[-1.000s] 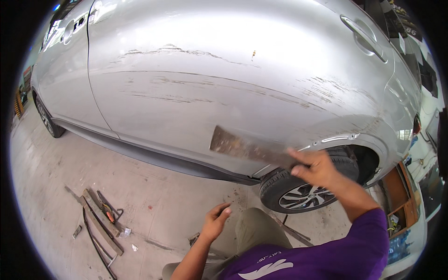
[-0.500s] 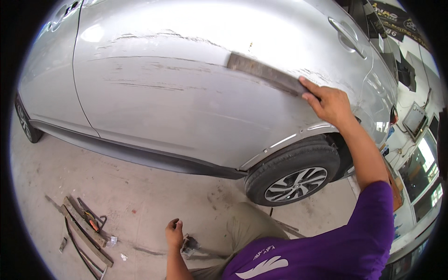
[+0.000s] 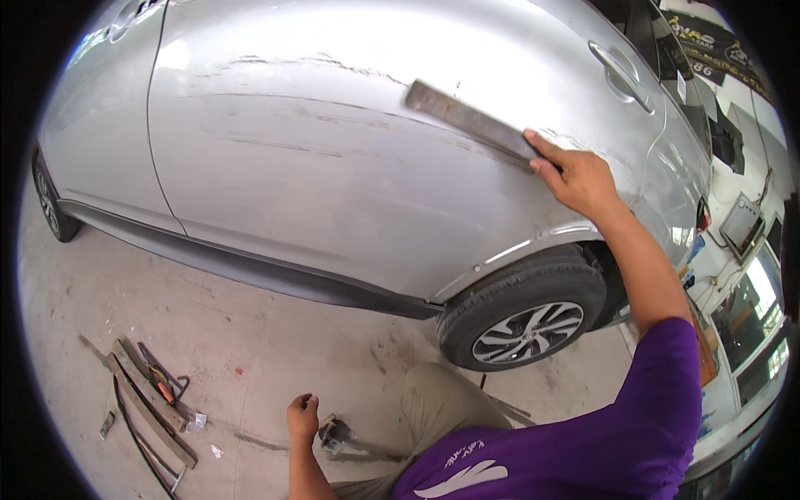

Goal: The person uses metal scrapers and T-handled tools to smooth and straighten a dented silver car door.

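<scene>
My right hand (image 3: 581, 179) grips one end of a long, flat, grey-brown bar (image 3: 467, 118), thumb on one side and fingers on the other. The bar slants up and left across the silver car door (image 3: 333, 200); I cannot tell whether its face touches the panel. Dark scratches (image 3: 300, 108) run along the door to the left of the bar, and a few more marks show beyond it near my hand. Low down, my left hand (image 3: 302, 417) hangs away from the car with its fingers curled in and nothing showing in them.
Below the door are a dark sill (image 3: 275, 271) and the rear wheel (image 3: 525, 321), close to my leg. Long bars (image 3: 150, 400) and an orange-handled tool (image 3: 162, 388) lie on the floor at left. A door handle (image 3: 621, 75) juts out at upper right.
The bar has shifted slightly leftward with my right hand and its broad face shows more. My left hand has moved a little left. The view has shifted slightly.
</scene>
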Demonstrator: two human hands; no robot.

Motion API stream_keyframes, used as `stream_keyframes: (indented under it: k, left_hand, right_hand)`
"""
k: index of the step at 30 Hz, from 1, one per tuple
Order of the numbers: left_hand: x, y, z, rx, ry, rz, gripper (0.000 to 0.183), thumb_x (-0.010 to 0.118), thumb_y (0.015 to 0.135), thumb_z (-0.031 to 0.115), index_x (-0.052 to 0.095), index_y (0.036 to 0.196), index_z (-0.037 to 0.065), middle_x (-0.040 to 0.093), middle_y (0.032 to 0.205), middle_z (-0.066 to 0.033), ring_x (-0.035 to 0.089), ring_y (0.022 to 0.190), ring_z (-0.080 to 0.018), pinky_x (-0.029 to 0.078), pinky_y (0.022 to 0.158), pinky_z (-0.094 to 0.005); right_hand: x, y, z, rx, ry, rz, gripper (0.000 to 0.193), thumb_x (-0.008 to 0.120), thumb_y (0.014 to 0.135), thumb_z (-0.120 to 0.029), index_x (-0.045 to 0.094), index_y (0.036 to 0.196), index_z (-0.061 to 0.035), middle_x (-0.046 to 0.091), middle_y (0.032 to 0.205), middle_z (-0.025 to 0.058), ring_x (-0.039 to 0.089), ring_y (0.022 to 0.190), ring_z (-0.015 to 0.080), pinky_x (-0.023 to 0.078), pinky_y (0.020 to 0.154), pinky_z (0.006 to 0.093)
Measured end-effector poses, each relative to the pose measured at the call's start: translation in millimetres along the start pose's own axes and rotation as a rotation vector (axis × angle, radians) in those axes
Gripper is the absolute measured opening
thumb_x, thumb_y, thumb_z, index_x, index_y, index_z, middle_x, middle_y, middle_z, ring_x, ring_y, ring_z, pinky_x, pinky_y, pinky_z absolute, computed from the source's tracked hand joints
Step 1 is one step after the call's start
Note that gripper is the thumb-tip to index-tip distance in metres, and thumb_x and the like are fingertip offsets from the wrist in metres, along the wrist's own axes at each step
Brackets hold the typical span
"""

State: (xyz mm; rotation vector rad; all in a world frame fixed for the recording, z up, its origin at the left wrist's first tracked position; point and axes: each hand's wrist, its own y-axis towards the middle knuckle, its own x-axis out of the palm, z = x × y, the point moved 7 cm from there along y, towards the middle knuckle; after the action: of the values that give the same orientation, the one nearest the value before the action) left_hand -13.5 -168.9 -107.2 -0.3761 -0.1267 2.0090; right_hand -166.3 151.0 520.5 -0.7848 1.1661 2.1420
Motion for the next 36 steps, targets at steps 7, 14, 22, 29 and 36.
stream_keyframes:
  k: [7, 14, 22, 29, 36]
  left_hand:
    - [-2, -3, 0, 0.010, 0.058, -0.020, 0.037, 0.067, 0.088, 0.025, 0.068, 0.109, -0.006, 0.072, 0.094, -0.0209, 0.069, 0.087, -0.0267, 0.053, 0.079, -0.0360]
    - [2, -6, 18, 0.004, 0.046, -0.059, 0.037, 0.067, 0.088, 0.025, 0.068, 0.109, -0.006, 0.072, 0.094, -0.0223, 0.070, 0.087, -0.0282, 0.053, 0.079, -0.0368]
    - [1, 3, 3, 0.041, 0.116, -0.044, 0.038, 0.068, 0.087, 0.027, 0.069, 0.108, -0.005, 0.071, 0.094, -0.0228, 0.070, 0.087, -0.0299, 0.053, 0.079, -0.0375]
    - [3, -1, 15, 0.015, 0.147, -0.045, 0.038, 0.067, 0.086, 0.027, 0.070, 0.108, -0.004, 0.071, 0.095, -0.0226, 0.070, 0.089, -0.0317, 0.053, 0.081, -0.0390]
    - [6, 4, 18, 0.049, 0.191, -0.048, 0.043, 0.068, 0.085, 0.032, 0.069, 0.110, -0.003, 0.071, 0.097, -0.0228, 0.069, 0.091, -0.0345, 0.053, 0.083, -0.0408]
  right_hand:
    - [-3, 9, -13, -0.038, -0.050, 0.047, 0.040, 0.052, 0.097, -0.047, 0.054, 0.137, -0.0411, 0.065, 0.069, 0.0102, 0.066, 0.068, 0.0298, 0.053, 0.065, 0.0407]
    - [9, -1, -2, -0.050, -0.086, 0.086, 0.039, 0.053, 0.097, -0.046, 0.055, 0.136, -0.0426, 0.061, 0.064, 0.0100, 0.064, 0.062, 0.0295, 0.052, 0.062, 0.0411]
    - [10, -10, 24, -0.046, -0.186, 0.066, 0.040, 0.055, 0.096, -0.041, 0.056, 0.136, -0.0387, 0.063, 0.065, 0.0088, 0.064, 0.062, 0.0293, 0.052, 0.061, 0.0408]
    - [5, -9, 15, -0.045, -0.127, 0.080, 0.040, 0.052, 0.097, -0.044, 0.053, 0.137, -0.0423, 0.063, 0.066, 0.0097, 0.064, 0.062, 0.0292, 0.052, 0.061, 0.0400]
    - [-1, 25, -12, 0.009, -0.145, -0.004, 0.039, 0.045, 0.100, -0.049, 0.050, 0.138, -0.0457, 0.065, 0.069, 0.0099, 0.066, 0.068, 0.0284, 0.054, 0.065, 0.0398]
